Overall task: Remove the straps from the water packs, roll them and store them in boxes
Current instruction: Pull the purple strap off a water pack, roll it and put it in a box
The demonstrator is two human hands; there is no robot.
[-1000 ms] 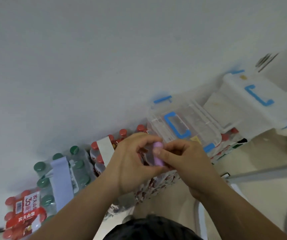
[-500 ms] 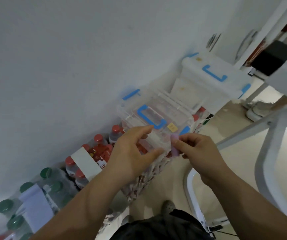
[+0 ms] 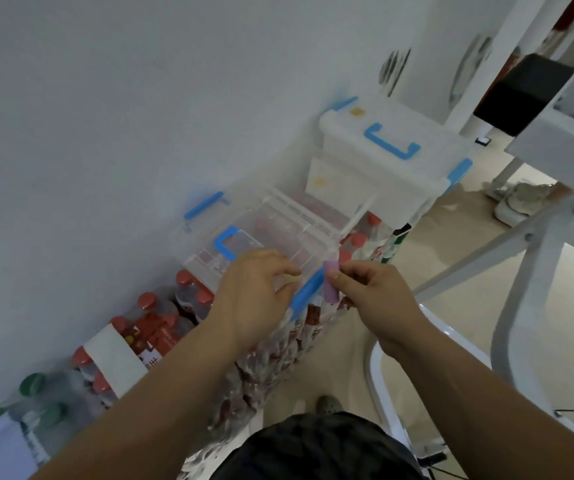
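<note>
Risk first: rolled purple strap [image 3: 331, 285] pinched between thumb and fingers of right hand [image 3: 373, 299], held just beside near corner of clear box [image 3: 257, 244], so could spring loose and unwind if pinch slackens before going in. Left hand [image 3: 254, 296] at front edge of same box near blue latch [image 3: 308, 292], fingers curled; cannot tell whether gripping lid or only touching. Lid apparently closed, so strap has no way in until opened. Box perched on shrink-wrapped water packs [image 3: 160, 327], an uneven footing; hard pull on latch with one hand could tip or slide it toward floor. White strap [image 3: 115, 355] not yet removed from neighbouring pack, so more rolls to come. Second box [image 3: 382, 157] well apart, further along wall.
</note>
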